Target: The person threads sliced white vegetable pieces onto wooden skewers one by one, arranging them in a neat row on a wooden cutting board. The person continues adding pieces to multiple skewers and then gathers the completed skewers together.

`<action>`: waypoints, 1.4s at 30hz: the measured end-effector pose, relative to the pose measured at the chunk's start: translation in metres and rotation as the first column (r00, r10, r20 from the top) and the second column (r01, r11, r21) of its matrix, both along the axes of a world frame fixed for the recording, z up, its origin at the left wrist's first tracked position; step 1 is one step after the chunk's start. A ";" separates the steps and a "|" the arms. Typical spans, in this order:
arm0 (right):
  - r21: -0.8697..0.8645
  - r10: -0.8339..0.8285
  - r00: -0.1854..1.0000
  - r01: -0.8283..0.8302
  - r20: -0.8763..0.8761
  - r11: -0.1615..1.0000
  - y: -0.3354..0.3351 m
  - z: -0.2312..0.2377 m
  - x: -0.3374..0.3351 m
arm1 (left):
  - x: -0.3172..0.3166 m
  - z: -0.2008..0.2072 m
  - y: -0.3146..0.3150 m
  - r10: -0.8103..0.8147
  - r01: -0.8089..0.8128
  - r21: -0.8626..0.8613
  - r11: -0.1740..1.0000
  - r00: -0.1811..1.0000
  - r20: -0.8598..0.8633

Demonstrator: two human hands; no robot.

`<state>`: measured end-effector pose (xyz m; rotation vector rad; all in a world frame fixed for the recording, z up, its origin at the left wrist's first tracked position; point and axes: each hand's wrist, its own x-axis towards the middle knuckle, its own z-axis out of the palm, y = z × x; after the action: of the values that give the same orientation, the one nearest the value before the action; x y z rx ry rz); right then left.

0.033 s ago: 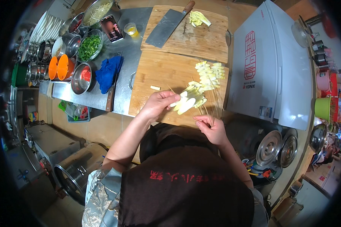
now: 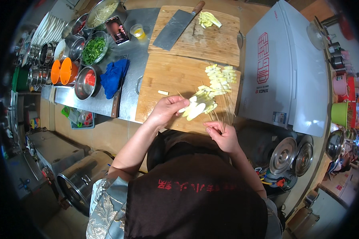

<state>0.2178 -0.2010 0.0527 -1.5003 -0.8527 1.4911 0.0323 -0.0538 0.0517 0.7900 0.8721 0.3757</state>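
Observation:
My left hand (image 2: 168, 110) is closed, thumb and fingers pinching pale yellow-green vegetable slices (image 2: 196, 110) threaded on a thin wooden skewer. Lower right, the fingers of my right hand (image 2: 222, 136) are closed round the skewer's bare end; exactly how many sticks they hold is hard to make out. Both hands are over the near edge of a wooden cutting board (image 2: 159, 73). More skewers of the same slices (image 2: 220, 81) lie on its right side, their bare sticks pointing toward me. Left of them lies one small cut piece (image 2: 163, 92).
On a second board (image 2: 221, 44) behind lie a cleaver (image 2: 174, 30) and a leafy vegetable piece (image 2: 209, 20). To the left are a blue cloth (image 2: 115, 77), a knife handle (image 2: 116, 104), metal bowls and a phone (image 2: 117, 30). A white freezer (image 2: 279, 67) stands right.

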 end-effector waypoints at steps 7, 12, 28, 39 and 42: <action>0.023 -0.005 0.999 0.004 0.042 1.000 -0.004 0.009 0.002 | -0.007 -0.007 0.012 0.312 -0.312 -0.006 0.950 0.950 0.022; 0.009 -0.044 0.998 0.043 0.034 0.999 -0.004 0.007 0.007 | -0.027 -0.025 0.030 0.269 -0.256 0.121 0.959 0.957 -0.107; 0.023 0.006 0.991 -0.009 0.134 1.000 0.013 0.010 -0.009 | -0.002 -0.005 -0.005 0.028 -0.019 0.285 0.958 0.999 -0.028; 0.046 0.085 0.975 -0.096 0.203 0.994 0.003 0.030 -0.009 | -0.004 0.000 0.018 0.331 -0.326 -0.053 0.944 0.932 0.148; 0.079 0.062 0.954 -0.089 0.292 0.993 -0.004 0.033 -0.008 | -0.012 0.004 0.021 0.281 -0.269 -0.089 0.959 0.947 0.155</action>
<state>0.2098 -0.2047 0.0856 -1.6579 -1.1466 1.2844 0.0199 -0.0325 0.0560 0.5662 0.8347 0.6473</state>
